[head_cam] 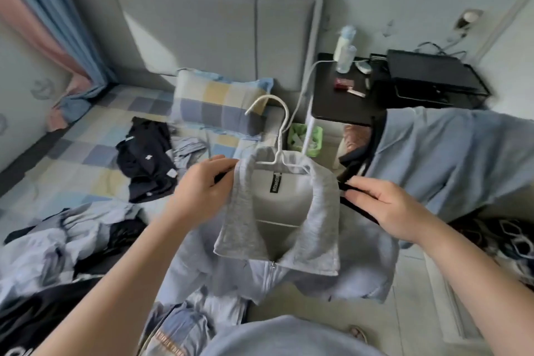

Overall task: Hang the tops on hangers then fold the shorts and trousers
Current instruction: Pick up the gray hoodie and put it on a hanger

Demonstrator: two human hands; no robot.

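- We hold the top [358, 266] up in front of us at the bed's [86, 153] side; it's on a white hanger [278, 150], hook up.
- L hand [202, 182] grips the top's shoulder by the grey collar [323, 211].
- R hand [384, 211] pinches a dark strip [345, 185] at the other shoulder; can't tell if it's part of the top.
- Black clothes [144, 159] & a pale pile [57, 240] lie on the bed, w/ a checked pillow [216, 101] behind.

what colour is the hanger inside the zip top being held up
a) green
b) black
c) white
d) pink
c: the hanger shows a white hook and white arms sticking out above the grey collar of the top.
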